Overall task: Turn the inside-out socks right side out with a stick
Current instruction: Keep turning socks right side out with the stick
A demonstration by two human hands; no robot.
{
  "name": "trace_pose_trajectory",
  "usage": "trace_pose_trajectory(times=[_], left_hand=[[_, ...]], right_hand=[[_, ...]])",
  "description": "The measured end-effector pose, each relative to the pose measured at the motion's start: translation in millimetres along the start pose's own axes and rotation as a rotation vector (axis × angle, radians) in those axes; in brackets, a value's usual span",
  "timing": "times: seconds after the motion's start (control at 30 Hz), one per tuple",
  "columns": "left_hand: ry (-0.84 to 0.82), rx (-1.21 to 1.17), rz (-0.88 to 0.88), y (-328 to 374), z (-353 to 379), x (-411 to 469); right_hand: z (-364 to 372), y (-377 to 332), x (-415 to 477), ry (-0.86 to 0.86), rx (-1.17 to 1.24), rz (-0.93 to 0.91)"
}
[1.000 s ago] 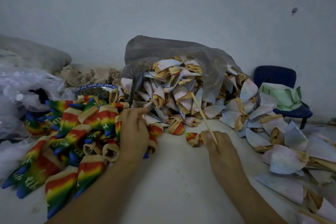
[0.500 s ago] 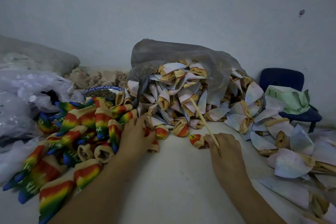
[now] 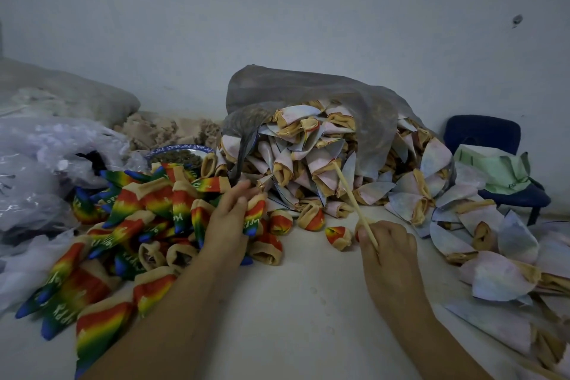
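Right grip is clamped on the stick, which slants far-left toward the inside-out socks spilling from a bag. Left grip, fingers straight and apart, rests on the rainbow socks heaped left on the table.

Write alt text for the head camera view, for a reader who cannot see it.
A person's right hand holds a thin wooden stick over a white table, while the left hand lies on a heap of rainbow socks. Behind, pale inside-out socks spill from a grey bag.
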State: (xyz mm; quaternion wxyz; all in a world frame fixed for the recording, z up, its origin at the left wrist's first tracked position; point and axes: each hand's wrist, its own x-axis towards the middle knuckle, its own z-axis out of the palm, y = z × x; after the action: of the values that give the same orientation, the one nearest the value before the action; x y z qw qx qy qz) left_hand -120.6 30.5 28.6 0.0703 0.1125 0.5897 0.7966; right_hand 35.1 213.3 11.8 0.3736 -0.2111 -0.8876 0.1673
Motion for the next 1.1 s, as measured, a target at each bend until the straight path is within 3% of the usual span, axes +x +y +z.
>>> trace_pose_trajectory(times=[0.07, 0.2, 0.37, 0.53, 0.63, 0.77, 1.03, 1.1], left_hand=[[-0.022, 0.002, 0.004, -2.8, 2.3, -1.8], [-0.022, 0.396, 0.162, -2.5, 7.1, -3.4], [0.242, 0.306, 0.146, 25.8, -9.9, 11.6], [0.331, 0.915, 0.589, 17.4, -8.7, 1.1], [0.061, 1.058, 0.62, 4.5, 5.0, -8.1], [-0.213, 1.492, 0.284, -20.1, 20.8, -20.4], [-0.547, 1.133, 0.386, -41.8, 48.8, -40.3], [-0.548, 1.125, 0.403, -43.3, 49.0, -40.2]], right_hand=[[-0.3, -1.8, 0.4, 0.013, 0.004, -0.005], [0.0, -1.9, -0.9, -0.001, 0.01, -0.02], [0.9, -0.5, -2.2, -0.02, 0.026, -0.02], [3.4, -1.9, -2.7, -0.024, 0.037, -0.029], [1.5, -2.7, -3.0, -0.029, 0.033, -0.024], [-1.4, -3.9, -3.0, -0.039, 0.04, -0.025], [1.9, -1.3, -1.9, -0.042, 0.048, -0.009], [1.9, 0.8, -0.9, -0.032, 0.044, -0.008]])
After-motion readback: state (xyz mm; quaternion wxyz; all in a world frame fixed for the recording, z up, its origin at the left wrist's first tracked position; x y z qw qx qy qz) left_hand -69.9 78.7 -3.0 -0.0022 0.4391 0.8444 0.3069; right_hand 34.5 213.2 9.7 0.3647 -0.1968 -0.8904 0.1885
